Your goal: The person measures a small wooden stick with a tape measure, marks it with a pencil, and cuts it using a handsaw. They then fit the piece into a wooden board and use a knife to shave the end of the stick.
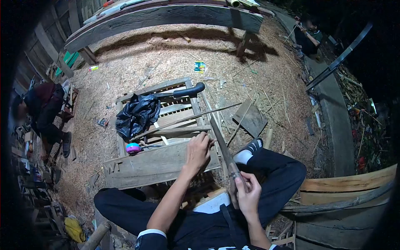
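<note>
My right hand (248, 191) is closed around the lower part of a long knife (223, 143). Its dark, narrow blade points up and away from me, with a band where blade meets handle. Left of the blade, my left hand (199, 151) is closed, thumb and fingers together near the blade's edge; whatever is between the fingertips is too small to make out. Beneath that hand lies a wide grey board (146, 164) across a slatted wooden frame (152, 88). Thin wood strips (187, 121) rest on the frame, beside a black plastic bag (137, 116) and a tool with a curved black handle (189, 91).
A pink and blue round object (133, 148) sits by the board. Wood shavings cover the ground. A long bench (166, 23) stands ahead, planks (346, 208) lie at right. One person (43, 106) bends over at left; another (309, 36) sits at upper right.
</note>
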`<state>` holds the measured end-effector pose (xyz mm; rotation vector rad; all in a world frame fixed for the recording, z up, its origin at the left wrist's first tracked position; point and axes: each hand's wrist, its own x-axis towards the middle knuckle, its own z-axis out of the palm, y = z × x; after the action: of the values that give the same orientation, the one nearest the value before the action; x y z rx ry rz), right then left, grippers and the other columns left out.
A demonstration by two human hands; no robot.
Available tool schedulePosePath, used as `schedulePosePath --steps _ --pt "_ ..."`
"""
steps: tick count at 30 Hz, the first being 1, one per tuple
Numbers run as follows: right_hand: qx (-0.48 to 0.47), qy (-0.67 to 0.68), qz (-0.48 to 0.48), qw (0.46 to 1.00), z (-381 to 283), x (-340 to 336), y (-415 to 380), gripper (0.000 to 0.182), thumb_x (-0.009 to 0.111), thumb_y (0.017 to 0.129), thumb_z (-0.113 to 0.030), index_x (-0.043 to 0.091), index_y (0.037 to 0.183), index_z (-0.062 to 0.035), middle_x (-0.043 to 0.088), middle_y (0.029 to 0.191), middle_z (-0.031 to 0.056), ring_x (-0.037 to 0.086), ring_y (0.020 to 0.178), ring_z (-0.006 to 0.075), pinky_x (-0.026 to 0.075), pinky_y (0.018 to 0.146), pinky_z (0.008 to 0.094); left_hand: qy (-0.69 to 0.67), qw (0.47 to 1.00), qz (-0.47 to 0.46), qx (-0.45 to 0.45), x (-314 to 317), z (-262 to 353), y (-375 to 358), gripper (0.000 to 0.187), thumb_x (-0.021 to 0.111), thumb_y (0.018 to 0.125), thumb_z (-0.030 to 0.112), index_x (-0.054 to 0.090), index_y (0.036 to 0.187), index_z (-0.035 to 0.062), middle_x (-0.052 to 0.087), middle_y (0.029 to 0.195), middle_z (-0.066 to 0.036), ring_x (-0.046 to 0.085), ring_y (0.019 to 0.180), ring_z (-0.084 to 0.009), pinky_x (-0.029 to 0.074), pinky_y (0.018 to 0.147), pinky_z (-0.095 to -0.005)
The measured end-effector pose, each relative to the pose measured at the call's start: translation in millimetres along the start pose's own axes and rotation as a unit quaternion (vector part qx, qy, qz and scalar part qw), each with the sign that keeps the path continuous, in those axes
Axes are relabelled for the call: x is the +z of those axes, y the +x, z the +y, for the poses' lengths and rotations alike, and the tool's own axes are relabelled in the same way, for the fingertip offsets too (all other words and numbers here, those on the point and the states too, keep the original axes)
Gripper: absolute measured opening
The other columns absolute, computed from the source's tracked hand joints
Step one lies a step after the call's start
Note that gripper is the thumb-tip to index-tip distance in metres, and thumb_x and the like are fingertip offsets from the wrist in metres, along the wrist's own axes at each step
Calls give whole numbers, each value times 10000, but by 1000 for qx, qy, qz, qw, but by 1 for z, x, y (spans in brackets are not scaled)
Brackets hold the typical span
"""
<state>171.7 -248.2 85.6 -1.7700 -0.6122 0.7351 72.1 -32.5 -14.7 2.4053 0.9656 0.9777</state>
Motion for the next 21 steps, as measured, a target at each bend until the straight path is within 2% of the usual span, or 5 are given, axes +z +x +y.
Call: schedulePosePath --steps 2,6,10,12,21 --pt "53 6 -6 999 1 -1 2 259 706 1023 -127 648 1192 60 704 1002 63 634 848 62 502 700 228 -14 1000 -5 -3 2 0 -1 163 748 903 144 642 946 27 609 930 -144 596 798 -379 465 697 -482" --pt "-12 19 -8 1000 6 14 11 284 713 1017 -135 648 1203 69 712 1028 74 654 890 76 533 767 244 -20 1000 -15 -11 -1 3 -1 174 747 904 138 622 928 20 609 938 -149 604 816 -381 469 706 -482" --pt "-49 -3 14 999 8 9 7 282 698 1028 -174 653 1200 46 704 899 50 635 747 89 503 655 263 -16 1000 -22 -2 1 -1 -1 179 743 893 130 613 947 21 600 959 -149 602 825 -382 470 711 -485" --pt "-27 -35 -5 999 -5 19 17 276 706 1021 -132 646 1200 69 711 1032 79 656 894 81 536 801 258 -32 999 -19 15 0 0 -1 183 746 880 127 611 948 23 595 962 -149 598 825 -384 465 713 -484" --pt "-29 -13 7 999 5 14 3 288 716 1014 -161 662 1197 55 732 955 93 652 745 81 513 624 265 -43 999 -15 -12 5 -4 -2 139 731 870 77 632 956 30 602 943 -147 602 839 -379 462 724 -468"
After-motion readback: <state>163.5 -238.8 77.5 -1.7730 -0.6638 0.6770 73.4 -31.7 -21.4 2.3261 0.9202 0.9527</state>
